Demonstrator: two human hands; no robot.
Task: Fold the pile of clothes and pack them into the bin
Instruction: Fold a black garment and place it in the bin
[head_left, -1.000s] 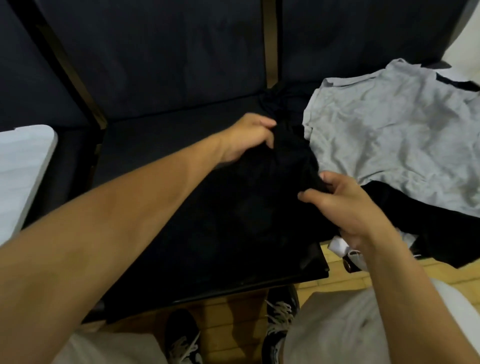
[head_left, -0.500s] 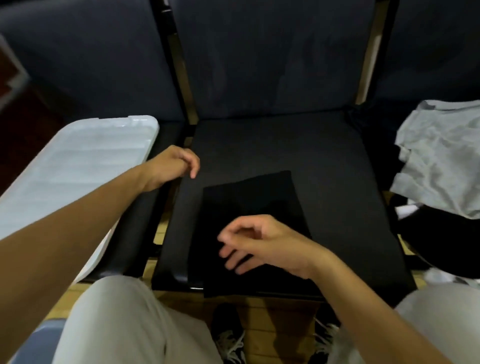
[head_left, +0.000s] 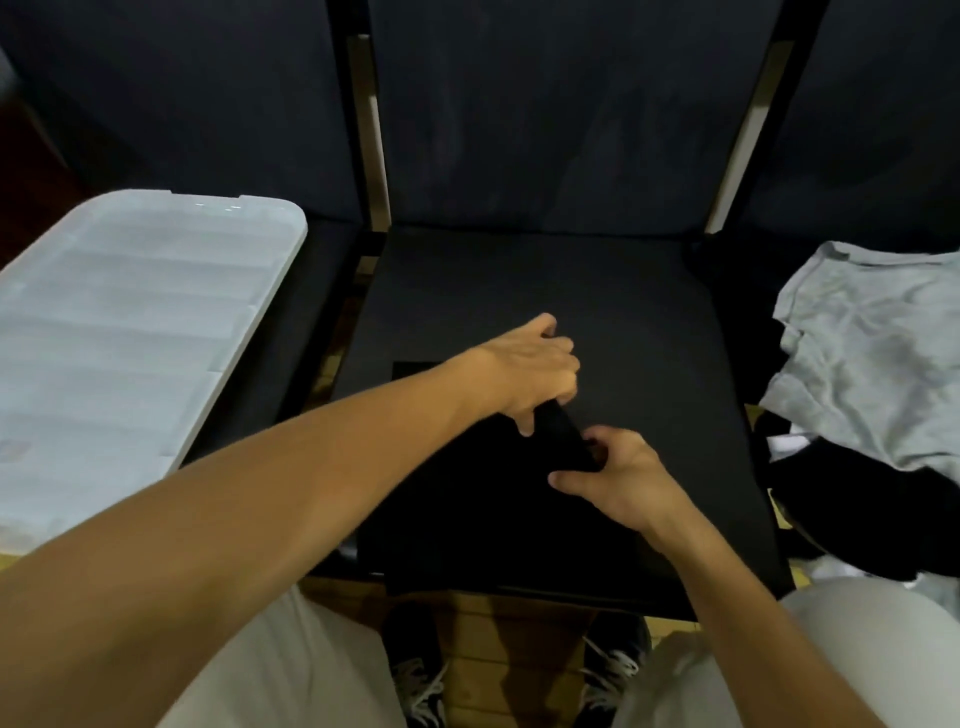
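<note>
Black garment (head_left: 493, 499) lies flat on the middle seat (head_left: 649, 322), near edge hanging just past the seat front. Left hand (head_left: 535, 371) is on its far right corner, fingers curled down onto the cloth; whether it pinches or only presses, can't tell. Right hand (head_left: 626, 475) pinches the right edge between thumb and fingers, edge lifted a bit.

Risks:
- Black cloth on black seat: edges are hard to read, so the fold could go skewed.
- The overhang could drag the piece off the front when the edge is lifted.
- Only one side is held; the free side could bunch as it folds over.

Surroundings: row of dark padded seats with dark backs. White ribbed bin lid (head_left: 140, 332) on the left seat, bin itself not visible. Grey shirt (head_left: 872, 353) over more dark clothes on the right seat. Wood floor and sneakers below.
</note>
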